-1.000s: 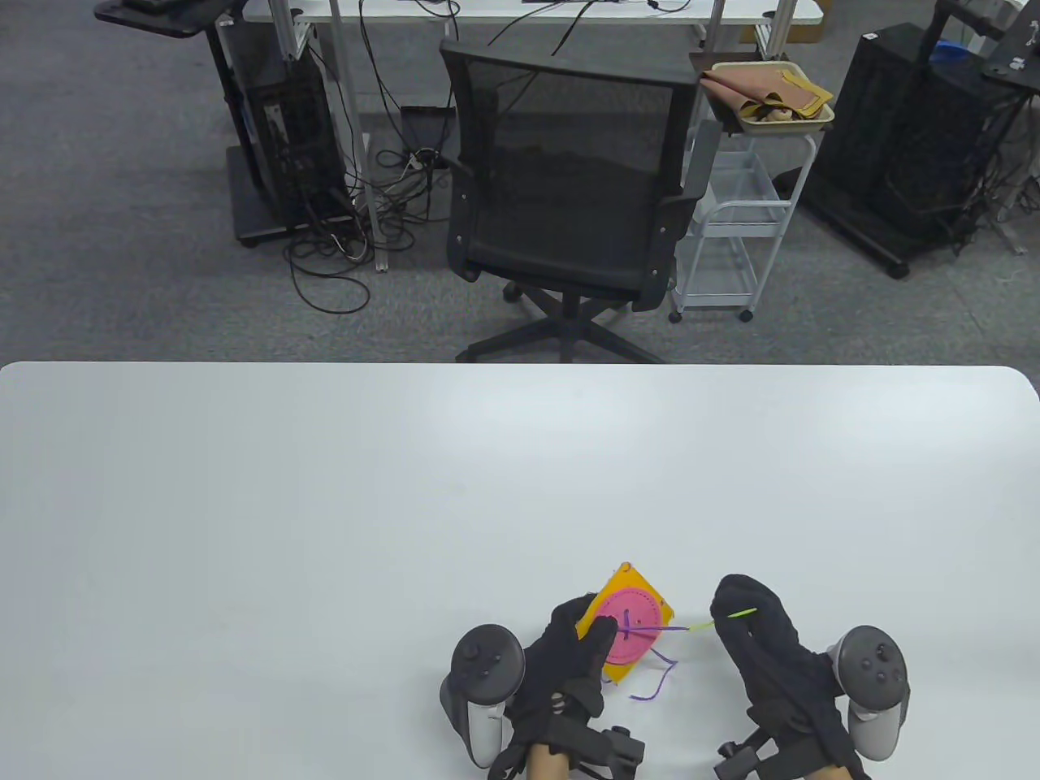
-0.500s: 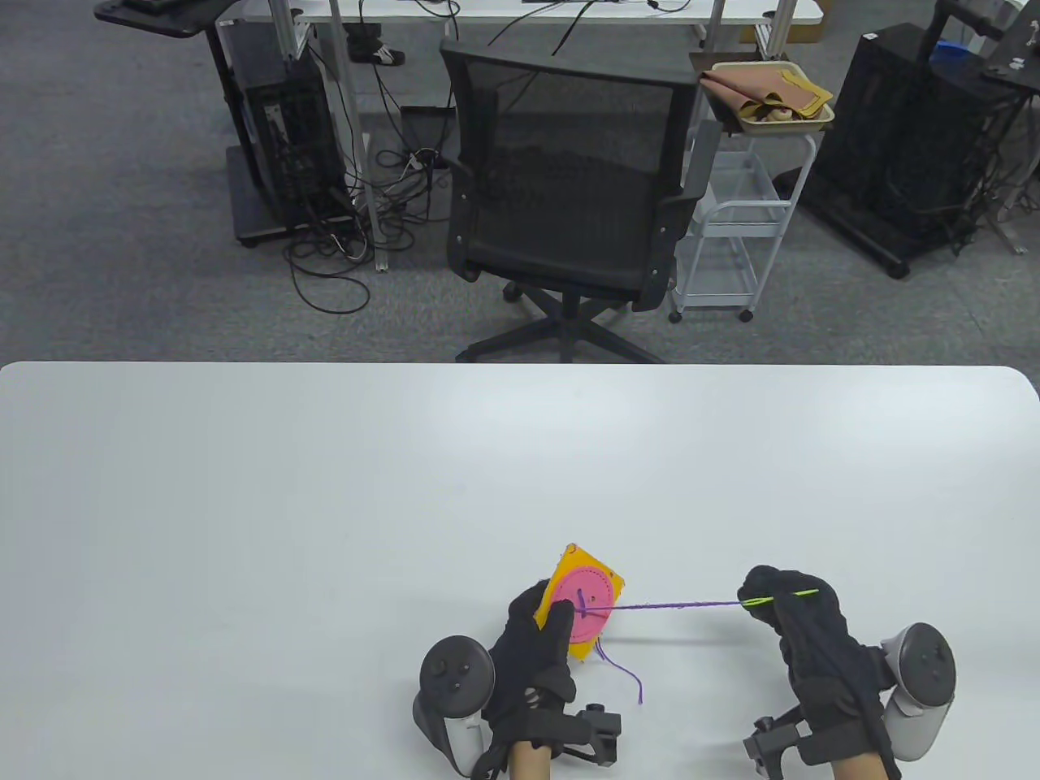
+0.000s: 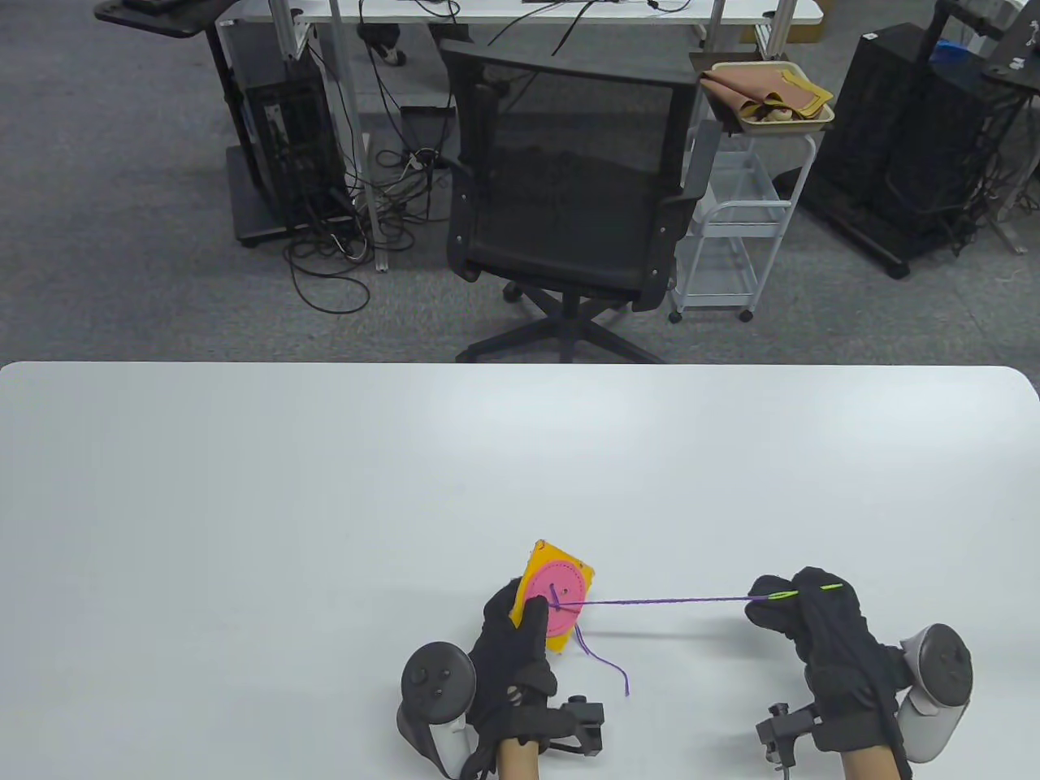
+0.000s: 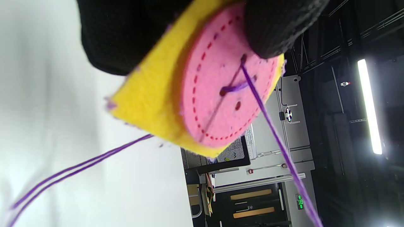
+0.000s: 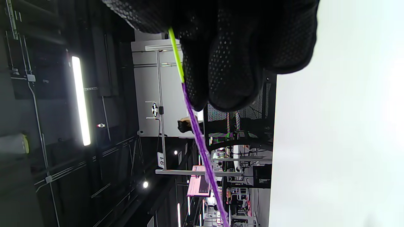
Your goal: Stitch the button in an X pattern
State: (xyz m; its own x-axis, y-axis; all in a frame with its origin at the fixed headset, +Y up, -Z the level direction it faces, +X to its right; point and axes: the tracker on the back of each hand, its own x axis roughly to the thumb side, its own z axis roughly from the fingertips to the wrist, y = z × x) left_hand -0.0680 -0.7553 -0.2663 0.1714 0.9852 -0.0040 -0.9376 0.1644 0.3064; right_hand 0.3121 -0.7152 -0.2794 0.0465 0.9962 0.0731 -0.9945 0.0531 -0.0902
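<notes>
A pink felt button (image 3: 562, 603) lies on a yellow felt square (image 3: 532, 575), held tilted above the table near its front edge. My left hand (image 3: 513, 642) grips the square with the thumb on the pink button (image 4: 221, 94). Purple thread (image 3: 666, 601) runs taut from a button hole to my right hand (image 3: 800, 611), which pinches a yellow-green needle (image 3: 784, 595). The needle (image 5: 176, 56) and thread (image 5: 202, 148) also show in the right wrist view. A loose thread tail (image 3: 605, 662) hangs below the square. One purple stitch (image 4: 233, 88) crosses the button.
The white table (image 3: 325, 504) spreads around the hands. Beyond its far edge stand a black mesh chair (image 3: 569, 187), a white cart (image 3: 731, 227) with a tray of cloth (image 3: 768, 101), and computer racks.
My right hand has pulled the needle further right, drawing the slack thread taut. My left hand has carried the felt piece to the left and slightly away.
</notes>
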